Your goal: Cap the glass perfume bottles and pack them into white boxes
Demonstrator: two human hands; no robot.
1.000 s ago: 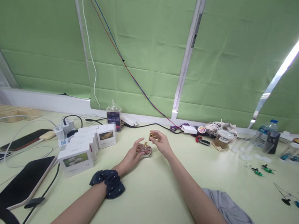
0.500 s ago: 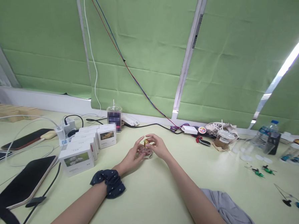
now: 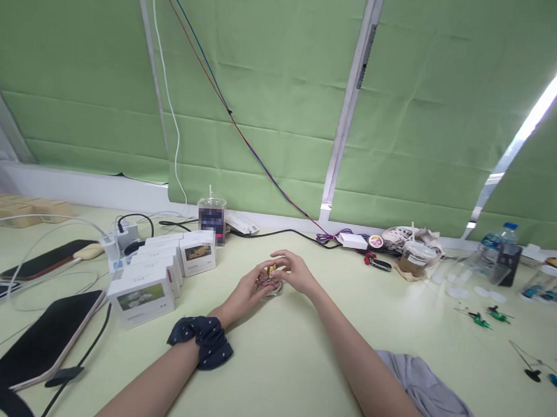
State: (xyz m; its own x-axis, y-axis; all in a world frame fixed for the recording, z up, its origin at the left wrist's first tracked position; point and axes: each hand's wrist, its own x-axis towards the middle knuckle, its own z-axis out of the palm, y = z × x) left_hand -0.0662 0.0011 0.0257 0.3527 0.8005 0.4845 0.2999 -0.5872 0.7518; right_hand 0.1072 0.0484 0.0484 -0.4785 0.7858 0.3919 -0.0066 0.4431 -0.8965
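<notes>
On the table in front of me stands a small clear bottle [image 3: 275,289] with reddish-brown bits in it; its kind is not plain. A gold cap [image 3: 271,271] sits at its top, partly hidden by fingers. My left hand [image 3: 246,289] is closed around the bottle's left side, steadying it against the tabletop. The fingers of my right hand [image 3: 295,273] are curled over from the right, with the thumb and a fingertip pinching the gold cap. A dark dotted scrunchie [image 3: 202,341] circles my left wrist.
White picture boxes [image 3: 140,296] stand in a row at left, beside phones [image 3: 50,339] and cables. Behind are a lidded drink cup [image 3: 212,202] and wires. At right lie pliers [image 3: 378,262], a brown drink cup [image 3: 416,259], a water bottle [image 3: 494,245] and small green pieces [image 3: 479,320].
The gold cap now sits slightly lower between my fingers. My left fingers have shifted a little around the bottle, and the view has moved slightly.
</notes>
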